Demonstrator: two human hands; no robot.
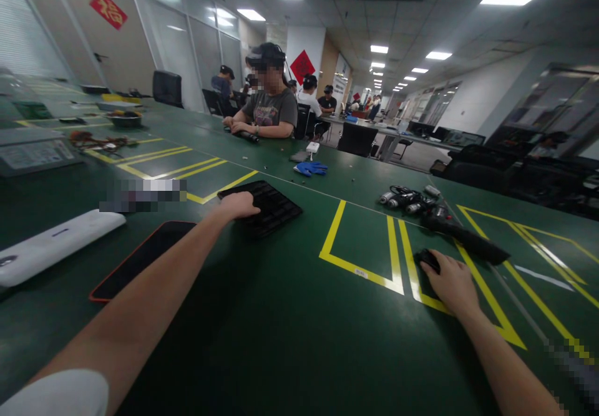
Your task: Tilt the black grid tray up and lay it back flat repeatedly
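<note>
My left hand [239, 205] grips the near left edge of a flat black tray [276, 207] with ridges across its surface. The tray rests on the green table or just above it; I cannot tell which. Over to the right, my right hand [452, 279] is closed around a small black object [427, 259], its kind partly hidden by the fingers. That hand is low over a yellow-taped outline. Below my left forearm lies a dark flat panel with an orange rim [145, 257].
A white elongated device [60, 244] lies at left, near a grey box [35, 151]. Blue gloves [311, 168] are farther back. Black-and-silver cylindrical parts [412, 199] and a long black piece [468, 239] lie beyond my right hand. A person [269, 101] sits across the table [290, 341].
</note>
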